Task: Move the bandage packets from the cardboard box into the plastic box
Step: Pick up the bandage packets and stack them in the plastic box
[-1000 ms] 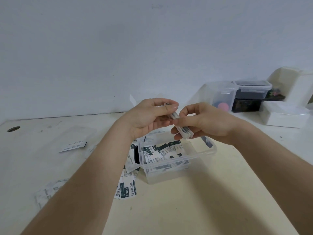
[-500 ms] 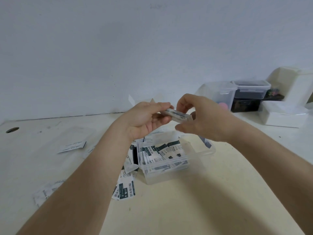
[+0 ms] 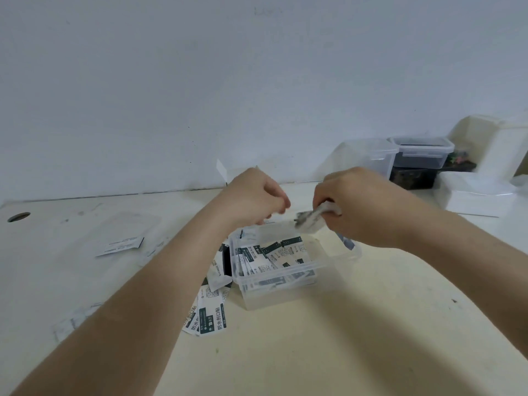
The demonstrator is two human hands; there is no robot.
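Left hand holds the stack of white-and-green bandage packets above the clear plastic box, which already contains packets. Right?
No: the head view shows the right hand with the grip on the stack of white-and-green bandage packets; the left hand is curled, holding nothing. The stack is above the clear plastic box, which already contains packets.

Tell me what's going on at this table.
A person is loading bandage packets into a clear plastic box. The right hand grips a small stack of packets just above the box's open top. The left hand is beside it, fingers curled, with nothing visible in it. Several packets already lie inside the box, and loose packets are scattered on the table to its left.
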